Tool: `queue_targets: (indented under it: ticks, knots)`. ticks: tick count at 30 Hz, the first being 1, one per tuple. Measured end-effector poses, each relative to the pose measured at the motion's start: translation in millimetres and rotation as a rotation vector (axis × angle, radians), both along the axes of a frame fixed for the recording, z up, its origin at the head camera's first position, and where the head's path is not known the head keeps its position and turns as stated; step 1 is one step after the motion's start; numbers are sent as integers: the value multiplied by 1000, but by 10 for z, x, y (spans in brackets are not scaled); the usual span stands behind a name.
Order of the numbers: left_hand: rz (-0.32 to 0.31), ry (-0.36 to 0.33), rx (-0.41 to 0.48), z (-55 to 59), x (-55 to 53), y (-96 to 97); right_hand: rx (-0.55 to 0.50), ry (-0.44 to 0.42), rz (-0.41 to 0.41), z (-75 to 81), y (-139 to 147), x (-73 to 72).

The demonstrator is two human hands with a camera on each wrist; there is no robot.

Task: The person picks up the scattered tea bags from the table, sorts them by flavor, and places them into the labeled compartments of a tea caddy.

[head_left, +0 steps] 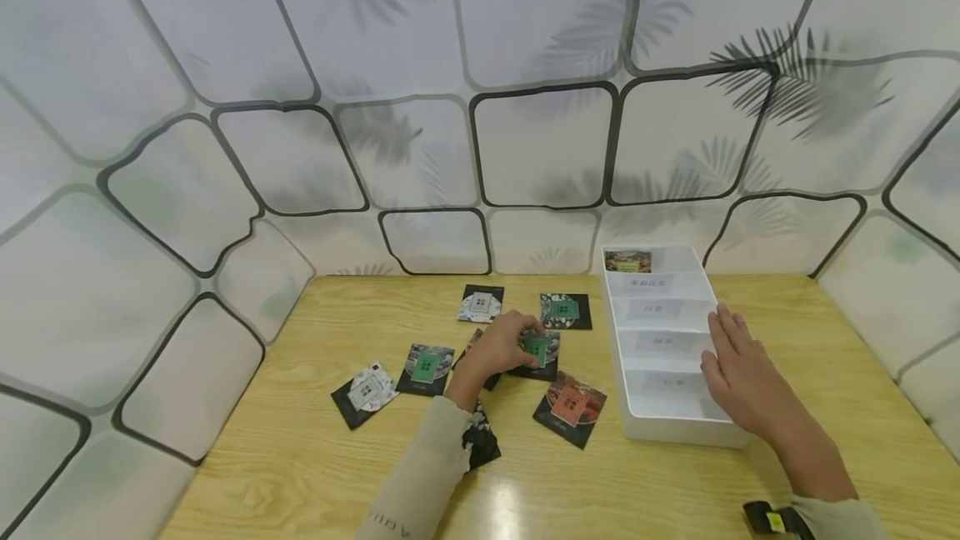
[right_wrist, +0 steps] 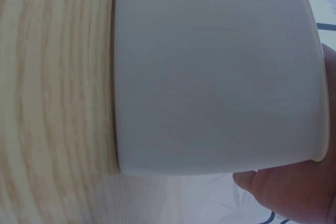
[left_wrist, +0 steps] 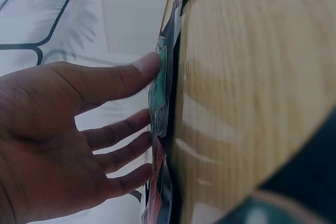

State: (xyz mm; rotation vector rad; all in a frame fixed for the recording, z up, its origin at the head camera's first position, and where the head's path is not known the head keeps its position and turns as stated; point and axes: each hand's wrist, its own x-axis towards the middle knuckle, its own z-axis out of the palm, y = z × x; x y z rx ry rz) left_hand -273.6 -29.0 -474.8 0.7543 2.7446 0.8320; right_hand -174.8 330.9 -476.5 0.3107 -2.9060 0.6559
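My left hand (head_left: 501,350) reaches down over a dark packet with a green label (head_left: 537,350); thumb and fingers spread across it. The left wrist view shows the thumb tip right at the green label (left_wrist: 160,80) and the other fingers extended, fairly straight. Another packet (head_left: 471,344) lies partly hidden behind this hand. My right hand (head_left: 741,369) rests on the right rim of a white divided box (head_left: 682,430), fingers straight along the edge and thumb over the inside. In the right wrist view the box's wall (right_wrist: 215,77) covers most of that hand.
Several flat packets lie around the left hand: white-labelled (head_left: 480,305), green-labelled (head_left: 566,312), red-labelled (head_left: 570,408), and more at left (head_left: 425,369). One (head_left: 483,444) is partly under the left forearm. A brown packet (head_left: 628,262) stands in the box's rear compartment. A patterned wall borders the table.
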Motion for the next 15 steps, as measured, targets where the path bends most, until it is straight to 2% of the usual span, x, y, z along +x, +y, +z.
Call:
queue_targets:
  ticks: [4, 8, 12, 15]
  knots:
    - [22, 9, -69, -10, 45, -2, -1, 3, -6, -1, -2, 12]
    - [38, 16, -67, -19, 66, -8, -7, 8, -4, -3, -4, 23]
    - [27, 34, -19, -28, 74, -30, -8, 9, 3, -8, -6, 27]
    - [19, 34, 49, -29, 67, -45, -3, 17, 6, -12, 0, 22]
